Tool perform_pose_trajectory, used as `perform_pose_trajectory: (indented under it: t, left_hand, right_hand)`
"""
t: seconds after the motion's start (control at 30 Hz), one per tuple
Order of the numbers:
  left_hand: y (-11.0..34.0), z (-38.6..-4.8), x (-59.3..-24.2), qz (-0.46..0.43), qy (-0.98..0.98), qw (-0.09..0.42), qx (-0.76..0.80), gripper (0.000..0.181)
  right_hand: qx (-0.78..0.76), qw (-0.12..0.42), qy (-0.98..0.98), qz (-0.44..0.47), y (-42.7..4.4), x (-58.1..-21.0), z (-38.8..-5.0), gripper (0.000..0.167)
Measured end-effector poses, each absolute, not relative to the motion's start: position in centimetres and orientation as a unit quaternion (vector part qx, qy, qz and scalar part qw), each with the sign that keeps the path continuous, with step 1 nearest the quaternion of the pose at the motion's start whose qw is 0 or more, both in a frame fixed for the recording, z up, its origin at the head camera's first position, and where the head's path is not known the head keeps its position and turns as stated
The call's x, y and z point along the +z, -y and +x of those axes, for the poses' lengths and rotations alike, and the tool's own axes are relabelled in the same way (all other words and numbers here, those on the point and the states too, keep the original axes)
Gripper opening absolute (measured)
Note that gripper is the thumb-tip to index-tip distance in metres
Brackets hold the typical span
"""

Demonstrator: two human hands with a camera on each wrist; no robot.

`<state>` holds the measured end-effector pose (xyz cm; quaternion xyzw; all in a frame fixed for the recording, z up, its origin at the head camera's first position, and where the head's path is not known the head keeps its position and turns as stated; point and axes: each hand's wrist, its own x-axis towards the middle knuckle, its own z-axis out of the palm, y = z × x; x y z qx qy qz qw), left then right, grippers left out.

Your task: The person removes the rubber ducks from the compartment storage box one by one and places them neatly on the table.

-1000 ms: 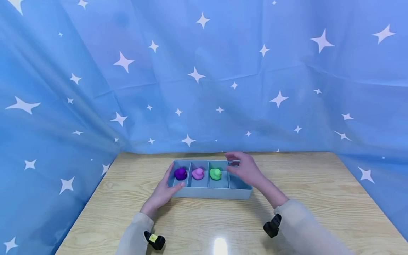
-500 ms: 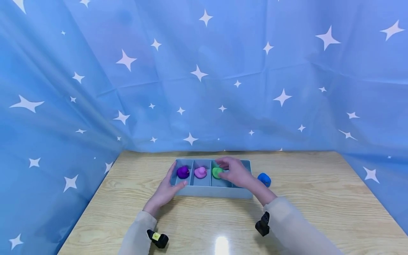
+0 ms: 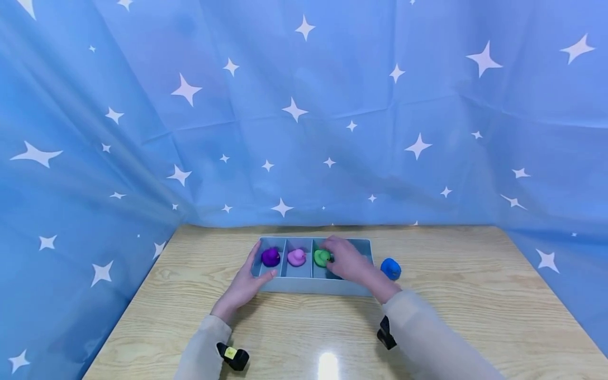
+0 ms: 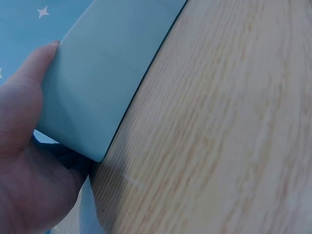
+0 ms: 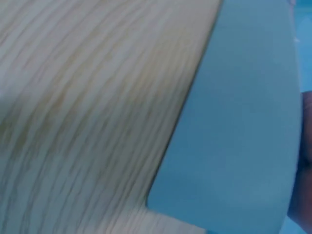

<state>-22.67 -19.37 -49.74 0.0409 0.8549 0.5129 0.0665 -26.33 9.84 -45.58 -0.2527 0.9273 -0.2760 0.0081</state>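
In the head view my left hand (image 3: 243,285) grips the left end of the light blue tray (image 3: 313,286), thumb on the front wall and fingers at the far side. The left wrist view shows the thumb along the tray wall (image 4: 102,83). My right hand (image 3: 349,261) reaches into the tray from the right, its fingers curled round the right side of the green duck (image 3: 321,258) in the third compartment. Contact under the fingers is partly hidden. A purple duck (image 3: 271,257) and a pink duck (image 3: 296,257) sit in the first and second compartments.
On the wooden table (image 3: 456,285), just right of the tray, lies a blue duck (image 3: 391,268). A blue cloth with white stars (image 3: 351,174) hangs behind and at both sides. My right forearm crosses in front of the tray's right end.
My right hand has moved left and down from above the fourth compartment to the green duck. The blue duck, hidden at first, has come into view. My left hand keeps its grip.
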Motion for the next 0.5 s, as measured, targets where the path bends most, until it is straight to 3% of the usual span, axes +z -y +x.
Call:
perform_pose_trajectory:
  t: [0.5]
  left_hand:
    - [19.47,-22.69,-49.93,0.044,-0.855,0.059,0.514,0.095]
  right_hand:
    - [-0.226,-0.009,-0.936,-0.271,-9.19,-45.78,-26.75,0.035]
